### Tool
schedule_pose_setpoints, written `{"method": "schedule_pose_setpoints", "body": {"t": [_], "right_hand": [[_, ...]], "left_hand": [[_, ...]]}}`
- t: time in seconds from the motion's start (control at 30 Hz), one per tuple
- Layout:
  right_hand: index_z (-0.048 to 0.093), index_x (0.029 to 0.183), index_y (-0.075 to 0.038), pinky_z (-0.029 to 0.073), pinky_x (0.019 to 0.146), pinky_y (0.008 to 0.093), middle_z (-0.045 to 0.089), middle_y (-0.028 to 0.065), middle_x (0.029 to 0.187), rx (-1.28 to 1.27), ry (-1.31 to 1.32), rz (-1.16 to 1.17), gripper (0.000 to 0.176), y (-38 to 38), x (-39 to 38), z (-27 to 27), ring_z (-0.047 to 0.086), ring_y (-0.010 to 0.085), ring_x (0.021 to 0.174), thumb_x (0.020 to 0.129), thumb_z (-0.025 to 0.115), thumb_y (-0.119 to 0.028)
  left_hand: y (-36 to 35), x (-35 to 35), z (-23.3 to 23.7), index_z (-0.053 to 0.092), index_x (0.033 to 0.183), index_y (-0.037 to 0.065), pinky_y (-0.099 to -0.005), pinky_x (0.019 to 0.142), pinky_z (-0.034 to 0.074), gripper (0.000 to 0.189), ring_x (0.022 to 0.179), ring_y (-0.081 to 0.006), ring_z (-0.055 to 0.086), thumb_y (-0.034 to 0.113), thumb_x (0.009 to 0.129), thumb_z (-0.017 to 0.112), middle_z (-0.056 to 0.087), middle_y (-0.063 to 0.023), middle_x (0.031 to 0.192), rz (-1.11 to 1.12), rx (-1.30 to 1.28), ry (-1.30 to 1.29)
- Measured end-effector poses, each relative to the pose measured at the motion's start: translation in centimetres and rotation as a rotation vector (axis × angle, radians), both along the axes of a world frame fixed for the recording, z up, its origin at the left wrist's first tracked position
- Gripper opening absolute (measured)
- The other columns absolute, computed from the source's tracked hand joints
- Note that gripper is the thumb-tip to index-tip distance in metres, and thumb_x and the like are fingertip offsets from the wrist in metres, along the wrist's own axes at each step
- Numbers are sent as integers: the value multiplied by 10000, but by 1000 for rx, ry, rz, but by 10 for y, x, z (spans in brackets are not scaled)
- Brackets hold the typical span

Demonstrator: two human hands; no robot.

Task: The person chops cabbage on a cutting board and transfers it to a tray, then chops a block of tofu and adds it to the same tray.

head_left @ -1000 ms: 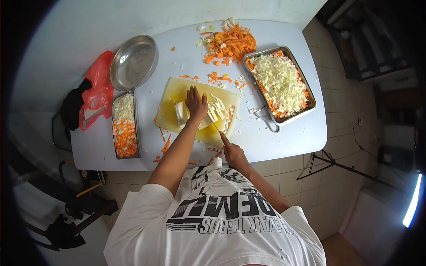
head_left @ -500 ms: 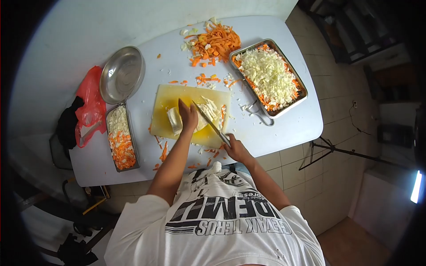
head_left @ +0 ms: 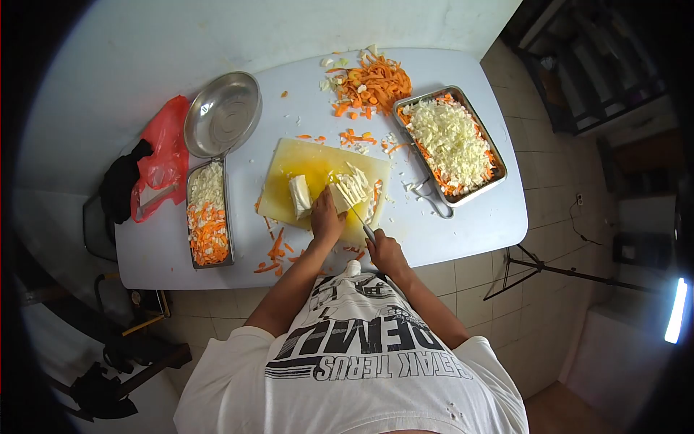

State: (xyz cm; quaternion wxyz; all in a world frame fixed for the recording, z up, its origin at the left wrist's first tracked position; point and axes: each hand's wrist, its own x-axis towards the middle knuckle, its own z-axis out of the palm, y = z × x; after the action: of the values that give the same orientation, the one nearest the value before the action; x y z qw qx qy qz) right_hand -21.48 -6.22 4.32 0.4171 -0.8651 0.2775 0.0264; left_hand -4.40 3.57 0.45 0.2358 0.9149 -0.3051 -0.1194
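The left hand [head_left: 327, 223] has shifted to the near end of a pale vegetable piece [head_left: 337, 200], leaving the far part uncovered beside the cut strips [head_left: 353, 185]. Its fingers look close together, steadying the piece; their exact grip cannot be told. The right hand [head_left: 387, 254] has its fingers curled around the handle of a knife [head_left: 369, 233], blade slanting far and left to the strips. A pale block [head_left: 299, 197] lies left on the yellow cutting board [head_left: 277, 199].
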Motion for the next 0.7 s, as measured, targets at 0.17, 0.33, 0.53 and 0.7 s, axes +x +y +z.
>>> {"method": "schedule_pose_setpoints", "body": {"t": [0.17,0.33,0.53,0.7], "right_hand": [[452,944,6,510,587,545,622,294,701,-7,40,-25,250,6,2,-1,623,481,673,930,551,-223],[429,944,-3,503,592,553,616,290,687,-10,42,-79,226,20,3,-8,615,489,669,929,546,-195],[456,959,-14,523,638,530,642,272,744,-7,154,-46,221,12,10,-25,638,471,713,949,509,-229],[475,940,-2,491,622,545,611,293,698,232,-51,-2,258,-14,3,-37,610,491,696,938,538,-253]], "left_hand": [[-4,14,-30,172,1466,-49,-478,1104,299,823,1329,-440,342,136,820,649,329,-291,1445,41,-187,-137],[-65,67,-26,179,1486,-20,-586,1118,176,663,1410,-420,203,263,955,457,256,-231,1517,124,-116,-97],[-78,71,-46,185,1501,21,-676,1090,75,661,1450,-382,124,387,989,386,231,-132,1560,31,167,-232],[-77,101,-77,174,1481,-47,-490,1163,131,680,1432,-387,180,388,998,374,199,-227,1545,213,-312,73]]}}
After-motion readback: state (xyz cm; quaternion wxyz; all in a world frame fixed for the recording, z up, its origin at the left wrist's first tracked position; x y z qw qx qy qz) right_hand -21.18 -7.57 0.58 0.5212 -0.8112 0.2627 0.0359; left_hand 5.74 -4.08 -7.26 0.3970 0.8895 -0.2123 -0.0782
